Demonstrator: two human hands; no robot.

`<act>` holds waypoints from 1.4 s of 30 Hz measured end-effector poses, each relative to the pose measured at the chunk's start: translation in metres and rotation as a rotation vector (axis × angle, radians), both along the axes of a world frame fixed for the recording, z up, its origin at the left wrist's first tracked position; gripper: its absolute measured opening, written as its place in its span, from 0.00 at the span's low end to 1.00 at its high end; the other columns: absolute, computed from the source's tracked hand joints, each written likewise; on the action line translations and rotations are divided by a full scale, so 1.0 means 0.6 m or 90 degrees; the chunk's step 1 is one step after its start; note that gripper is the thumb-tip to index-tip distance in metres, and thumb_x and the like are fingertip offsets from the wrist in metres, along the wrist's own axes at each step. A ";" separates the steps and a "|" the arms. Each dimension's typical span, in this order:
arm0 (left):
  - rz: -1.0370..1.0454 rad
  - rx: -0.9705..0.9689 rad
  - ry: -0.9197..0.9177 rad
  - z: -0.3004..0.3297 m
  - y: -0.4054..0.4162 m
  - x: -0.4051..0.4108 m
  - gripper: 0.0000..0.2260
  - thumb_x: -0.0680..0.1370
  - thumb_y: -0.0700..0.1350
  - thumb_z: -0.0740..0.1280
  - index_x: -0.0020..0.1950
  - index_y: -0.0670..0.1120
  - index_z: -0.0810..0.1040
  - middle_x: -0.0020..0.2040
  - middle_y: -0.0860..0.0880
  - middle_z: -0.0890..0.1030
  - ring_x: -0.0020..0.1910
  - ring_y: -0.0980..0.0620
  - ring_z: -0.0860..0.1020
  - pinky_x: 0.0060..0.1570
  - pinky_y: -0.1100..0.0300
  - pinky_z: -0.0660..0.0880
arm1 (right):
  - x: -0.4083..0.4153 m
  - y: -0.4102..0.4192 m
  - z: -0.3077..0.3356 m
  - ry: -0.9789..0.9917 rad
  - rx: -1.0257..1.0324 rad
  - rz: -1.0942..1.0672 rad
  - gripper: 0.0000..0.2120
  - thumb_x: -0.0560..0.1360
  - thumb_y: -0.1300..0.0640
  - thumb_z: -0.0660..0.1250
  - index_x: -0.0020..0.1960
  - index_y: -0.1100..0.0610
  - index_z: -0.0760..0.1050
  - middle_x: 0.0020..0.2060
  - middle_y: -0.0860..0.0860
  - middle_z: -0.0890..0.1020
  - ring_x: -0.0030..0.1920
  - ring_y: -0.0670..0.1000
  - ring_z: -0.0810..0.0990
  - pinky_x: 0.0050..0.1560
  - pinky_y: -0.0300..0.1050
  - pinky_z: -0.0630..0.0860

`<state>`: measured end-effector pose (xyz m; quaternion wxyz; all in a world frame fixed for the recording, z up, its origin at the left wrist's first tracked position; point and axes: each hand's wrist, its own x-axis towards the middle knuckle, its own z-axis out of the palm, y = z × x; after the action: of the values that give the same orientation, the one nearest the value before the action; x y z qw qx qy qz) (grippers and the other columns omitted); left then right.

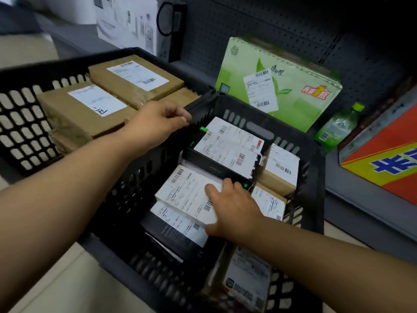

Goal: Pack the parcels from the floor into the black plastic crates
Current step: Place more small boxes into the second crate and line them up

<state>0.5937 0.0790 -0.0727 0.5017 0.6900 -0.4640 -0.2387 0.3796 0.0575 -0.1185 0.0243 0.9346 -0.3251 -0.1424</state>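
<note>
Head view, the only one I've got: two black crates side by side. The near crate [316,168] sits centre-right, and the far-left crate [27,105] holds brown parcels [85,114] w/ white labels, stacked flush, prob. so more can go on top. My right hand [234,211] lies palm-down on a white-labelled parcel [187,193] in the middle of the near crate, fingers spread flat over its right edge w/ the thumb out toward me. It isn't pinching anything; looks like I'm pressing or sliding the parcel into line rather than lifting it. That parcel overlaps a black box [171,236] nearer to me and butts against another black box [225,159] farther in. They lie like shingles, I'd guess to fit the crate's width. Small brown parcels [279,170] fill the right side of the crate. My left hand [158,125] rests over the rim where the two crates meet, fingers curled loosely; can't tell if it really grips the rim. Likely steadying the crate while the other hand pushes. Beyond, on the far right, a green carton [282,82] w/ a label leans on the pegboard, w/ a green bottle [338,125] beside it and a red-yellow box [383,159] at the right edge. No loose parcel on the floor that I can make out.
</note>
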 end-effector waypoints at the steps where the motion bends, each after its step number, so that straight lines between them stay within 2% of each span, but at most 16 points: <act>1: -0.005 -0.003 0.008 -0.002 -0.001 0.001 0.06 0.77 0.42 0.66 0.47 0.50 0.82 0.46 0.50 0.84 0.51 0.52 0.80 0.57 0.59 0.74 | 0.005 -0.002 -0.008 0.011 0.003 0.001 0.35 0.67 0.39 0.70 0.65 0.51 0.59 0.57 0.58 0.66 0.54 0.58 0.68 0.51 0.51 0.69; 4: -0.014 -0.013 0.019 -0.006 -0.002 0.005 0.07 0.77 0.41 0.67 0.45 0.52 0.81 0.45 0.51 0.84 0.51 0.52 0.81 0.57 0.60 0.74 | 0.019 -0.004 -0.030 0.073 -0.014 0.030 0.41 0.69 0.38 0.67 0.73 0.49 0.50 0.61 0.62 0.66 0.59 0.62 0.68 0.57 0.55 0.68; 8: -0.025 0.004 -0.014 -0.010 -0.004 0.011 0.06 0.76 0.43 0.67 0.47 0.52 0.82 0.47 0.51 0.83 0.51 0.52 0.80 0.60 0.52 0.74 | 0.033 -0.002 -0.039 0.106 -0.096 0.084 0.43 0.72 0.36 0.63 0.75 0.52 0.45 0.66 0.62 0.62 0.66 0.62 0.62 0.62 0.59 0.62; 10: -0.029 0.002 -0.033 -0.010 -0.005 0.011 0.05 0.76 0.43 0.67 0.48 0.52 0.82 0.48 0.51 0.83 0.51 0.53 0.80 0.59 0.52 0.75 | 0.042 -0.001 -0.045 0.091 -0.108 0.126 0.43 0.73 0.38 0.62 0.76 0.56 0.43 0.72 0.62 0.55 0.71 0.62 0.55 0.67 0.59 0.58; 12: -0.033 0.007 -0.050 -0.010 -0.005 0.010 0.06 0.77 0.43 0.67 0.50 0.50 0.81 0.48 0.51 0.82 0.51 0.53 0.79 0.58 0.55 0.75 | 0.050 -0.003 -0.058 0.093 -0.089 0.152 0.42 0.76 0.40 0.59 0.76 0.55 0.37 0.76 0.61 0.43 0.75 0.62 0.44 0.72 0.58 0.51; 16: -0.038 0.010 -0.059 -0.009 -0.004 0.007 0.06 0.77 0.44 0.66 0.52 0.49 0.81 0.48 0.51 0.82 0.49 0.53 0.79 0.54 0.58 0.76 | 0.055 -0.010 -0.092 0.089 -0.068 0.146 0.39 0.80 0.41 0.50 0.72 0.54 0.25 0.74 0.59 0.31 0.74 0.59 0.31 0.75 0.54 0.38; 22: -0.044 0.016 -0.092 -0.006 -0.003 0.007 0.07 0.78 0.43 0.65 0.53 0.48 0.80 0.48 0.51 0.81 0.48 0.54 0.78 0.48 0.63 0.74 | 0.054 -0.013 -0.099 0.081 -0.048 0.127 0.39 0.80 0.42 0.51 0.69 0.53 0.22 0.73 0.59 0.29 0.73 0.58 0.29 0.75 0.52 0.35; 23: -0.045 0.020 -0.130 -0.006 -0.002 0.004 0.07 0.78 0.43 0.65 0.54 0.48 0.80 0.49 0.51 0.81 0.48 0.54 0.78 0.49 0.62 0.75 | 0.054 -0.013 -0.098 0.081 -0.043 0.124 0.39 0.79 0.42 0.51 0.69 0.53 0.22 0.73 0.58 0.29 0.73 0.58 0.28 0.75 0.52 0.35; 24: -0.043 0.029 -0.223 -0.008 -0.002 0.001 0.08 0.77 0.43 0.65 0.55 0.49 0.80 0.50 0.51 0.80 0.50 0.53 0.77 0.50 0.59 0.74 | 0.055 -0.012 -0.098 0.082 -0.040 0.121 0.39 0.79 0.42 0.51 0.70 0.52 0.23 0.73 0.58 0.29 0.73 0.58 0.28 0.75 0.51 0.35; 27: -0.071 0.048 -0.668 -0.026 -0.012 -0.022 0.13 0.76 0.46 0.63 0.60 0.51 0.76 0.55 0.50 0.77 0.57 0.48 0.73 0.56 0.53 0.67 | 0.055 -0.010 -0.096 0.090 -0.033 0.119 0.38 0.80 0.43 0.51 0.74 0.52 0.27 0.73 0.58 0.30 0.73 0.58 0.29 0.74 0.51 0.34; 28: -0.111 0.066 -0.773 -0.033 -0.021 -0.032 0.14 0.76 0.46 0.62 0.62 0.51 0.75 0.57 0.50 0.76 0.59 0.47 0.72 0.56 0.53 0.66 | 0.055 -0.010 -0.095 0.092 -0.031 0.118 0.37 0.80 0.43 0.51 0.74 0.52 0.28 0.73 0.59 0.30 0.73 0.58 0.29 0.73 0.51 0.33; 30: -0.219 0.113 -0.900 -0.047 -0.044 -0.048 0.17 0.76 0.45 0.61 0.65 0.51 0.71 0.61 0.49 0.74 0.62 0.47 0.69 0.59 0.54 0.66 | 0.055 -0.010 -0.092 0.088 -0.027 0.117 0.38 0.79 0.43 0.52 0.75 0.52 0.29 0.73 0.59 0.31 0.74 0.58 0.30 0.73 0.51 0.34; 32: -0.290 0.165 -0.935 -0.060 -0.067 -0.056 0.22 0.77 0.43 0.61 0.71 0.47 0.64 0.68 0.45 0.69 0.68 0.45 0.65 0.65 0.53 0.65 | 0.055 -0.009 -0.093 0.085 -0.028 0.115 0.38 0.79 0.44 0.52 0.74 0.52 0.28 0.73 0.60 0.30 0.74 0.58 0.30 0.74 0.52 0.34; 35: -0.298 0.264 -0.905 -0.066 -0.081 -0.061 0.30 0.80 0.39 0.60 0.77 0.44 0.48 0.77 0.41 0.53 0.76 0.45 0.54 0.72 0.52 0.60 | 0.054 -0.009 -0.097 0.081 -0.024 0.108 0.38 0.79 0.44 0.52 0.75 0.52 0.29 0.73 0.59 0.31 0.74 0.58 0.29 0.74 0.52 0.34; 37: -0.287 0.278 -0.884 -0.069 -0.086 -0.058 0.31 0.79 0.37 0.60 0.77 0.43 0.47 0.77 0.41 0.51 0.76 0.45 0.53 0.70 0.52 0.63 | 0.053 -0.011 -0.099 0.076 -0.019 0.106 0.37 0.79 0.44 0.53 0.75 0.51 0.30 0.74 0.58 0.32 0.74 0.57 0.30 0.73 0.51 0.34; 42: -0.275 0.291 -0.861 -0.070 -0.098 -0.051 0.29 0.78 0.35 0.62 0.76 0.42 0.53 0.77 0.40 0.54 0.75 0.45 0.58 0.65 0.51 0.70 | 0.049 -0.014 -0.104 0.059 -0.023 0.111 0.38 0.79 0.45 0.54 0.75 0.51 0.30 0.75 0.58 0.34 0.74 0.57 0.31 0.74 0.52 0.34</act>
<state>0.5632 0.0204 -0.1148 -0.1076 0.6670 -0.7353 0.0545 0.4088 0.0492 -0.1809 0.0688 0.9512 -0.2434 -0.1768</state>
